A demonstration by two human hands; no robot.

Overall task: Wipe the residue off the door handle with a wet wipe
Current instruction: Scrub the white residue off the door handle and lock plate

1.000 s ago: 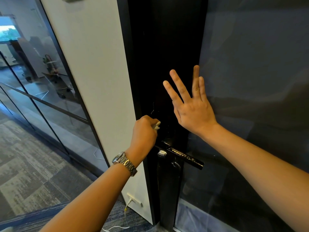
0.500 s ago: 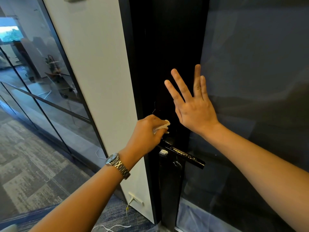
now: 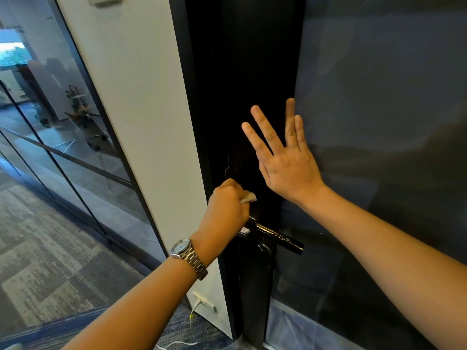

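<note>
A black lever door handle (image 3: 276,237) sticks out to the right from the dark door frame (image 3: 242,72), with pale residue near its base. My left hand (image 3: 226,204) grips a crumpled white wet wipe (image 3: 248,198) in a fist, just above the handle's inner end. A metal watch sits on that wrist. My right hand (image 3: 283,160) lies flat with its fingers spread against the door, above and right of the handle, spanning the frame and the glass panel (image 3: 379,97).
A white wall pillar (image 3: 141,122) stands left of the door, with a wall socket (image 3: 203,301) and a white cable low down. Glass partitions (image 3: 63,117) run along the left. Patterned grey carpet (image 3: 50,248) covers the floor.
My left hand has shifted slightly with the wipe, staying just above the handle's inner end. My right hand stays flat on the door.
</note>
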